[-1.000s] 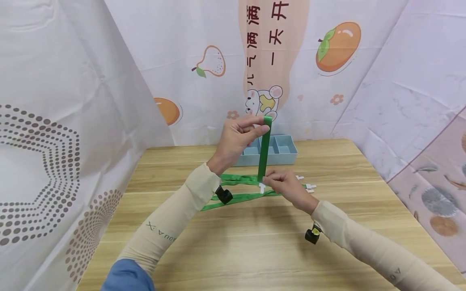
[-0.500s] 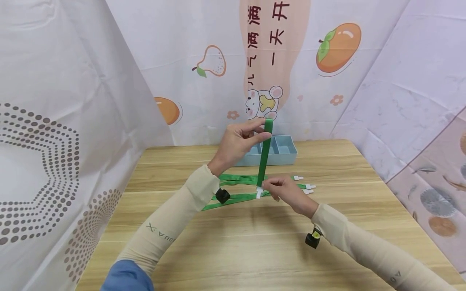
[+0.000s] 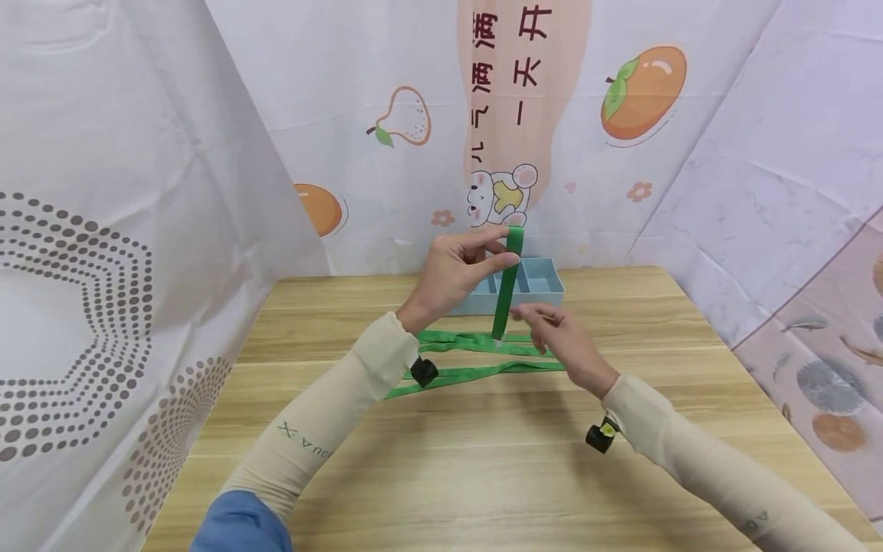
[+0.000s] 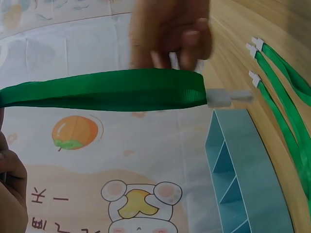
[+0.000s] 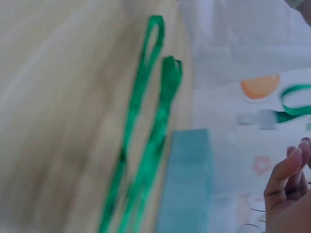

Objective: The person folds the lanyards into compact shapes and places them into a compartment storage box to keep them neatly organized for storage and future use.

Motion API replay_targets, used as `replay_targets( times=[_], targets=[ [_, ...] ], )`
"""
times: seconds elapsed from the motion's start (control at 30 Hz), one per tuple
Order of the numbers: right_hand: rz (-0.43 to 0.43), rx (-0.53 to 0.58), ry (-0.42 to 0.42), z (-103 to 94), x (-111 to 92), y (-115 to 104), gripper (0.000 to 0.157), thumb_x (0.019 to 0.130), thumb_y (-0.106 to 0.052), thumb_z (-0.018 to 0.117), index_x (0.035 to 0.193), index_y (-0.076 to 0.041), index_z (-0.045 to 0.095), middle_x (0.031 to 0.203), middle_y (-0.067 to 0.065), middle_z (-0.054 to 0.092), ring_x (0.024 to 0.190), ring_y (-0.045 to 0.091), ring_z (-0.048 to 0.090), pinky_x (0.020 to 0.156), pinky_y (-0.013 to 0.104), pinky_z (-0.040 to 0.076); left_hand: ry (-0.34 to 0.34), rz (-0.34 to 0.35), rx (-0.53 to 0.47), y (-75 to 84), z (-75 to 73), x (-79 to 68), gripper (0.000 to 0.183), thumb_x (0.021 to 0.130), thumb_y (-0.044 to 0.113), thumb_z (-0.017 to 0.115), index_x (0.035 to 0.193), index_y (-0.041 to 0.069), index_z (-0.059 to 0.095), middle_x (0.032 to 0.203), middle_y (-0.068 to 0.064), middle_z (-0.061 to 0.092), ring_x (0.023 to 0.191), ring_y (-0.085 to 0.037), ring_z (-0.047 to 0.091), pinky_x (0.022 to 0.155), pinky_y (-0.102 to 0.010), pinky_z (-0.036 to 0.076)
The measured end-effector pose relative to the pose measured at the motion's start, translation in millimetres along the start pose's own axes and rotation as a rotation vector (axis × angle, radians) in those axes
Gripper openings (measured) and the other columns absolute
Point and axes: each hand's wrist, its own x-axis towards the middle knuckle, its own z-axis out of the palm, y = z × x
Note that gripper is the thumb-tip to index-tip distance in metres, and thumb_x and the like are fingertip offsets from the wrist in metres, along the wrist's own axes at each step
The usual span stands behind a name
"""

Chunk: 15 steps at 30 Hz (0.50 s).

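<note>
In the head view my left hand (image 3: 451, 268) pinches the upper end of a green lanyard (image 3: 507, 295) between thumb and fingers. The folded strap hangs down over the table, and its white clip (image 4: 221, 97) sticks out at the lower end in the left wrist view. My right hand (image 3: 569, 341) is just right of the strap's lower part, fingers loosely bent and holding nothing. In the right wrist view a gap shows between its fingertips (image 5: 305, 145) and the white clip. More green lanyards (image 3: 469, 374) lie across the table below both hands.
A light blue divided box (image 3: 545, 301) stands at the table's back edge, partly hidden behind the left hand and strap. The wooden table (image 3: 441, 475) is enclosed by printed cloth (image 3: 331, 69) behind and at the sides.
The right hand has released the lanyard's lower end near the clip and moved up and to the right. The hanging strap has swung back, while the left hand has shifted slightly right.
</note>
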Motion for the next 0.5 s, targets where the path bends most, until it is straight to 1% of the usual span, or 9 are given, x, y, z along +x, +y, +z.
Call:
replay_targets(
  times=[0.07,0.13,0.23,0.3,0.37,0.5],
  targets=[
    [-0.074,-0.001,0.022,-4.0,0.4,-9.5,0.038,0.107,-0.039,0.058,0.13,-0.013,0.07,0.088,0.008,0.06,0.068,0.023,0.048,0.064,0.034,0.047,-0.002,0.001,-0.006,0.0,0.2,-0.3,0.038,0.092,0.011,0.079,0.13,0.008,0.073,0.089,0.001,0.076,0.052,-0.023,0.043,0.047,-0.029,0.028],
    [-0.15,-0.019,0.028,-6.0,1.2,-20.4,0.034,0.106,-0.035,0.061,0.132,-0.014,0.07,0.087,0.011,0.058,0.07,0.028,0.049,0.064,0.036,0.048,-0.002,0.005,-0.009,0.0,0.4,-0.4,0.037,0.092,0.01,0.079,0.129,0.008,0.073,0.089,0.0,0.076,0.051,-0.023,0.043,0.047,-0.029,0.027],
    [-0.215,-0.073,0.028,-5.8,2.7,-36.8,0.031,0.103,-0.034,0.067,0.128,-0.018,0.073,0.089,0.012,0.059,0.072,0.03,0.052,0.063,0.034,0.049,0.003,0.009,-0.015,-0.1,0.4,-0.4,0.035,0.092,0.01,0.079,0.127,0.008,0.074,0.089,-0.001,0.076,0.051,-0.023,0.044,0.047,-0.029,0.028],
    [-0.226,-0.109,0.026,-4.5,3.1,-44.9,0.027,0.101,-0.034,0.07,0.122,-0.018,0.075,0.093,0.012,0.061,0.073,0.03,0.054,0.063,0.033,0.05,0.007,0.009,-0.013,-0.5,0.6,-0.4,0.035,0.092,0.011,0.079,0.126,0.008,0.074,0.089,0.0,0.076,0.051,-0.023,0.045,0.047,-0.029,0.028],
    [-0.224,-0.131,0.025,-3.1,3.7,-49.6,0.024,0.099,-0.034,0.072,0.115,-0.016,0.077,0.092,0.012,0.062,0.074,0.03,0.055,0.061,0.031,0.05,0.009,0.003,-0.007,-0.9,0.9,-0.8,0.035,0.092,0.012,0.08,0.126,0.008,0.074,0.09,0.0,0.076,0.051,-0.023,0.044,0.047,-0.028,0.029],
    [-0.214,-0.123,0.026,-1.6,4.5,-50.2,0.02,0.098,-0.031,0.074,0.107,-0.013,0.078,0.086,0.012,0.061,0.073,0.028,0.053,0.059,0.03,0.047,0.011,-0.004,0.009,-1.4,1.8,-1.6,0.036,0.092,0.013,0.08,0.127,0.008,0.074,0.091,0.002,0.076,0.052,-0.023,0.044,0.048,-0.028,0.029]
  ],
)
